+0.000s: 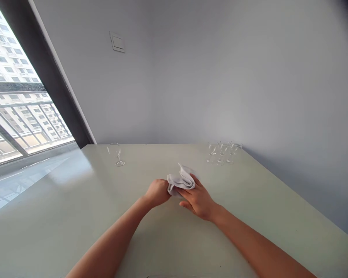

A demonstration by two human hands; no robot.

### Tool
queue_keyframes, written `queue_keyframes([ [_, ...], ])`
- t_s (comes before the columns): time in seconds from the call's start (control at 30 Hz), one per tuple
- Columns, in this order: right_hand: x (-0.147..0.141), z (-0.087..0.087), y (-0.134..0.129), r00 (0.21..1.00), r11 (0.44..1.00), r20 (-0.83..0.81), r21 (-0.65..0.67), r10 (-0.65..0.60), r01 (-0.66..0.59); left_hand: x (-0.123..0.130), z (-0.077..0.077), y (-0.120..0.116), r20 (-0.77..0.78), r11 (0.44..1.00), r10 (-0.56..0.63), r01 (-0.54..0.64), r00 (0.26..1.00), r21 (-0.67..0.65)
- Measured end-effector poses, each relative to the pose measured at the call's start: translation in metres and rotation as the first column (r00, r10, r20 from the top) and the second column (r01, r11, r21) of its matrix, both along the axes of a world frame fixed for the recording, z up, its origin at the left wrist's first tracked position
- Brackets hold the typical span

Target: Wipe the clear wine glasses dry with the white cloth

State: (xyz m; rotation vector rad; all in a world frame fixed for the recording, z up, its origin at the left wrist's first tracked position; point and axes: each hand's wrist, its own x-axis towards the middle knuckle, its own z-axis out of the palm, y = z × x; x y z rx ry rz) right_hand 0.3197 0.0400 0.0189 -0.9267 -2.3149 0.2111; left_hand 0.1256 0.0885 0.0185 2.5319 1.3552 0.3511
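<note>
- Watching my left hand [158, 192] curled tight, its fingers clamped on one end of a folded white cloth napkin [181, 181].
- Seeing my right hand [198, 201] just beside it, fingers [190, 192] slightly spread and wrapped against the napkin's other side.
- Napkin held between both hands, over the pale table [75, 220].
- Farther off, one stemmed glass [116, 154] stands alone; a cluster of stemmed glasses [224, 152] stands to the right, both near the far edge.

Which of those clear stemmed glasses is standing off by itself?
The stemmed glass toward the left: the other three glasses stand bunched together at the right, well apart from it.
</note>
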Motion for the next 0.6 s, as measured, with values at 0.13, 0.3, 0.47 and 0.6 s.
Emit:
queue_keyframes([
  [0.13,0.001,0.003,0.002,0.954,0.960,-0.218,-0.236,-0.204,0.151,0.010,-0.006,-0.011,-0.082,0.957,-0.150,0.165,0.985,0.238],
  [0.3,0.023,-0.008,0.020,0.678,0.620,-0.514,-0.777,-0.527,-0.107,0.018,-0.013,-0.016,-0.028,0.949,-0.177,0.178,0.984,0.260],
  [0.47,0.014,-0.019,0.026,0.159,0.511,-0.592,-0.779,-0.790,-0.364,0.026,-0.022,-0.016,0.153,0.984,-0.029,0.001,0.988,0.177],
  [0.6,-0.002,-0.019,0.020,0.057,0.559,-0.669,-0.662,-0.741,-0.498,0.033,-0.026,-0.021,0.345,0.981,0.047,-0.109,0.937,0.162],
])
